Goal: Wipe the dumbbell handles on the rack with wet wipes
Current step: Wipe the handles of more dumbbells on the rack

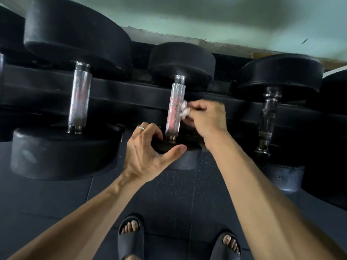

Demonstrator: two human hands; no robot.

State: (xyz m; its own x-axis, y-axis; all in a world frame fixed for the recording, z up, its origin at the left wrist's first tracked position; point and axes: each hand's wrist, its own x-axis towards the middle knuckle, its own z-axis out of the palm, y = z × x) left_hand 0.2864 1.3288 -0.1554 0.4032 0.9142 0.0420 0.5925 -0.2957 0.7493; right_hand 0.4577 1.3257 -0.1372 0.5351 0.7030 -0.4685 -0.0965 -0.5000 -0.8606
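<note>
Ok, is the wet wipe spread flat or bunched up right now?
Bunched up. The wet wipe is a small crumpled wad pinched by the right hand, against the right side of the middle dumbbell handle.

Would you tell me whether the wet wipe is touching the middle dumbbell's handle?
Touching: the head view shows the wet wipe, pinched by the right hand, pressed against the handle.

Lighting: dim and cool. Glints are seen on the middle chrome handle [175, 107]. Wall [225, 17] above it is blurred and shadow-mottled. Frame edges around it are bent by wide-angle distortion.
</note>
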